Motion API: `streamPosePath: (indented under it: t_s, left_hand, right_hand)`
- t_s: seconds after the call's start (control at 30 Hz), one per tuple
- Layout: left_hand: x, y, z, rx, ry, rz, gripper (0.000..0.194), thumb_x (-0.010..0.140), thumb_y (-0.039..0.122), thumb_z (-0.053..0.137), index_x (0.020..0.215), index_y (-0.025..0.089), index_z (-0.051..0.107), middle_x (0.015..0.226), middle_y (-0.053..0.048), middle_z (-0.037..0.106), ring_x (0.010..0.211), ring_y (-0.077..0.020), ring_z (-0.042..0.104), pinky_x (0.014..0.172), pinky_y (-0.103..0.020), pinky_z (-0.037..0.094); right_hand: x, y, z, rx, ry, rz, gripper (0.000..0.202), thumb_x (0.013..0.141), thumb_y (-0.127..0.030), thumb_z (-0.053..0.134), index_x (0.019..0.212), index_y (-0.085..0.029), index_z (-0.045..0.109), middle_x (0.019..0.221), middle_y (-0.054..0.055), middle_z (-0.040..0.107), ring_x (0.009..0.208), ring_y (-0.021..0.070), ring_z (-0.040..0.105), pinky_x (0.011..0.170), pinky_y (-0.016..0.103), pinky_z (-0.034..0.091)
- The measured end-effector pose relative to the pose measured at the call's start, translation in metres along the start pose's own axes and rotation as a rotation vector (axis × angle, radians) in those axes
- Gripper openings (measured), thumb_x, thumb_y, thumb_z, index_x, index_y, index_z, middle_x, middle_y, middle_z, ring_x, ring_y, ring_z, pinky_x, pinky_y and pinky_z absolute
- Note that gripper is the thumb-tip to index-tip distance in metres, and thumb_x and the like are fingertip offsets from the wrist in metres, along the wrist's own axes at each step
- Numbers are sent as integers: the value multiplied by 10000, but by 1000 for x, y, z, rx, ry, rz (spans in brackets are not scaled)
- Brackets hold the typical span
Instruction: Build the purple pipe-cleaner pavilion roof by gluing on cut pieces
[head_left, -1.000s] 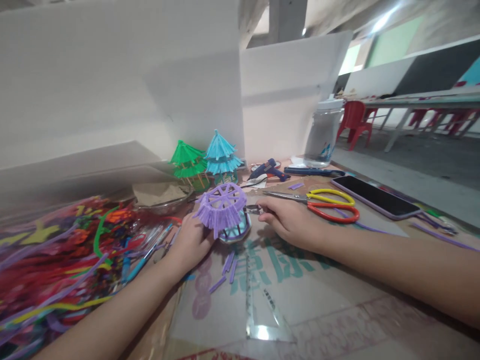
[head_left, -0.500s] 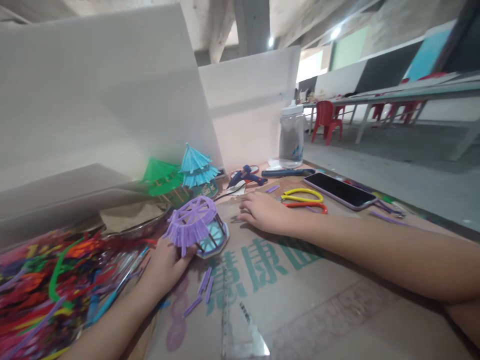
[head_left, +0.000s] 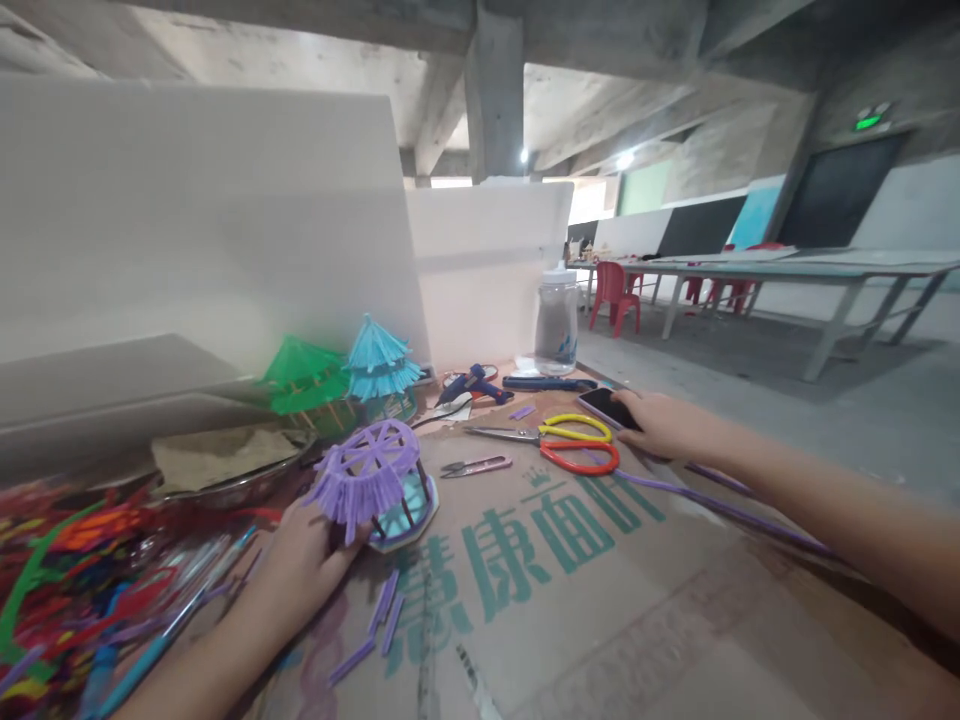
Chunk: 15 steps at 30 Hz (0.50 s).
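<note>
Purple pavilion model (head_left: 366,484) sat pinched in the left hand (head_left: 304,555) while the right hand (head_left: 660,425), its grip impossible to tell, touched a phone (head_left: 602,404) near red-and-yellow scissors (head_left: 545,438)

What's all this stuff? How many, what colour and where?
Purple model: 1, purple and pale blue, left of middle
Roofed models: 2, green and light blue, behind it
Scissors: 1, yellow and orange handles, middle
Snips: 1, pink, before scissors
Glue gun: 1, dark blue, behind scissors
Phone: 1, black screen, right of scissors
Bottle: 1, clear, white lid, back
Short strips: several, purple, front
Craft pieces: many, mixed colours, left
Bowl: 1, shiny, left
Paper: 1, brown, in bowl
Cardboard: 1, brown, under scissors
Boards: 2, white, back
Chairs: several, red, far right
Tables: some, grey, far right
Left hand: 1, bare, touching purple model
Right hand: 1, bare, on phone
</note>
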<state>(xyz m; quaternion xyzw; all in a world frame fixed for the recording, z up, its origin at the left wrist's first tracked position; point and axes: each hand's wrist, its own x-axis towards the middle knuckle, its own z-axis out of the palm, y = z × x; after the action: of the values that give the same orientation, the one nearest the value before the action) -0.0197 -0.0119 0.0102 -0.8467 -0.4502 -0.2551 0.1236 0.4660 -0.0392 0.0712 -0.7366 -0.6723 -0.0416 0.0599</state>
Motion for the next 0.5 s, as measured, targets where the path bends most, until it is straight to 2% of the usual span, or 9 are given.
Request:
streamPosePath:
  t_s: [0.1, 0.3, 0.43, 0.5]
  left_hand:
    - [1, 1, 1, -29, 12, 3, 398, 961, 500, 434, 777, 248, 680, 804, -65, 757, 764, -286, 722, 690, -377, 570]
    - [-1, -2, 5, -41, -6, -22, 397, 962, 480, 429, 836, 219, 699, 881, -91, 765, 836, -291, 716, 760, -393, 574]
    - [-2, -1, 6, -61, -8, -38, 387, 956, 482, 437, 852, 216, 698, 929, -103, 770, 911, -305, 720, 829, -413, 573]
    - [0, 0, 5, -87, -33, -43, 390, 949, 482, 433, 869, 207, 699, 969, -120, 770, 944, -319, 719, 857, -438, 571]
  right_hand:
    - [2, 18, 8, 17, -43, 53, 556, 886, -414, 603, 1354, -115, 607, 1249, 210, 721, 1075, 367, 711, 823, 419, 534]
    - [17, 21, 17, 61, -3, 159, 674, 827, -562, 604, 1303, -85, 611, 1155, 225, 740, 1039, 377, 710, 775, 396, 538]
    - [16, 21, 12, 106, 66, 98, 655, 786, -553, 634, 1289, -135, 608, 1062, 173, 751, 976, 343, 713, 754, 375, 529]
    - [10, 14, 7, 153, 86, 52, 619, 789, -544, 636, 1279, -166, 607, 1050, 148, 747, 936, 320, 712, 730, 362, 526]
